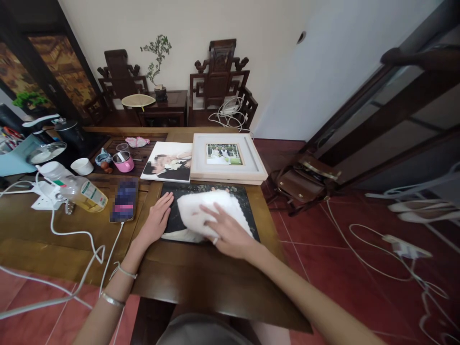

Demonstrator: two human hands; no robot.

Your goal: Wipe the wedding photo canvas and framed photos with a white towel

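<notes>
The dark print [174, 218] at centre frame, pinned by the flat left hand [156, 220], may be scuffed by the white cloth [212, 208] pressed under the spread right hand [230, 235].

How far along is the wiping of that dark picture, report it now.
Done: nothing can be confirmed; no clean streak shows on the dark picture. In hand: the right hand presses the white cloth onto its middle, while the left hand lies flat on its left edge. Left: the dark margins around the cloth, and perhaps the framed photo and the unframed print beyond, both untouched.
</notes>
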